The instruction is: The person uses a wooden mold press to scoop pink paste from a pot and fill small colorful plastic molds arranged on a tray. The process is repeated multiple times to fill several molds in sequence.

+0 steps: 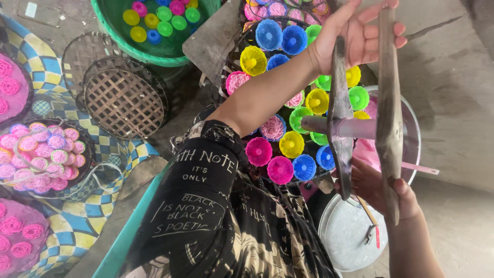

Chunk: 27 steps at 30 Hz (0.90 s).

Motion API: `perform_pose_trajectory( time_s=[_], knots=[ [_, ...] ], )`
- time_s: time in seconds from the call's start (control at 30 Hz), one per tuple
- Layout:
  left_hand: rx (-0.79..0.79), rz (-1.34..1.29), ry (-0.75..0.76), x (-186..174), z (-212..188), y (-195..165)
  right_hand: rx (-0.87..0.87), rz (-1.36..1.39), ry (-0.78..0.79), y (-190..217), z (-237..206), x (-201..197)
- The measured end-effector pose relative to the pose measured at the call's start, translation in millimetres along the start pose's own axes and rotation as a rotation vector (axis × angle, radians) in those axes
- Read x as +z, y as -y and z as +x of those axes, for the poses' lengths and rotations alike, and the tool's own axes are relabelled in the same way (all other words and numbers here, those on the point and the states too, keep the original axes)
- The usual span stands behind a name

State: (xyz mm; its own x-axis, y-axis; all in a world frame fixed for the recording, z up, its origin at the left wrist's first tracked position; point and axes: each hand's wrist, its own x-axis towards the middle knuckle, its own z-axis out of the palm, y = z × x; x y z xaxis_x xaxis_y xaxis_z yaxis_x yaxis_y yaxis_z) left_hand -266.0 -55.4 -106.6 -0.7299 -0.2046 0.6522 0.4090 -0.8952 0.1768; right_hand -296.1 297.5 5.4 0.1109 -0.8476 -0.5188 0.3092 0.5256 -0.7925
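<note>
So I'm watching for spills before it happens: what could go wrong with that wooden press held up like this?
The wooden press hangs gripped only at its bar ends by the left hand and right hand; a slip could drop it onto the coloured moulds. Pink dough in the metal basin sits directly beneath, so it might splash.

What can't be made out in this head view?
- Left hand: fingertips hidden behind the wooden press, so its grip is unclear.
- Right hand: fingers mostly covered by the press's dark bar.
- Metal bowl: contents largely blocked by the press; only pink shows.
- Green tub: cut off by the top edge.
- Tray of coloured moulds: far part hidden by the left forearm.
</note>
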Motion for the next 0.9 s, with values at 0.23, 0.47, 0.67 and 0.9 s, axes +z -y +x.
perform_pose_trajectory(
  time_s=[0.23, 0.47, 0.67, 0.9],
  knots=[
    [0.013, -0.025, -0.196, -21.3, -19.6, 5.0, 0.036, -0.065, -0.030, -1.2, 2.0, -1.3],
    [0.101, 0.186, -0.116, -25.0, -27.4, -21.8, -0.048, -0.054, -0.089, -19.7, 12.5, -25.5],
    [0.106, 0.019, -0.038, -18.7, -17.1, -17.5, -0.086, -0.119, -0.299, -28.8, 0.3, -51.5],
    [0.029, -0.020, -0.217, -6.3, -27.8, 1.6, -0.107, -0.137, -0.273, -43.4, -13.6, -41.5]
  ],
)
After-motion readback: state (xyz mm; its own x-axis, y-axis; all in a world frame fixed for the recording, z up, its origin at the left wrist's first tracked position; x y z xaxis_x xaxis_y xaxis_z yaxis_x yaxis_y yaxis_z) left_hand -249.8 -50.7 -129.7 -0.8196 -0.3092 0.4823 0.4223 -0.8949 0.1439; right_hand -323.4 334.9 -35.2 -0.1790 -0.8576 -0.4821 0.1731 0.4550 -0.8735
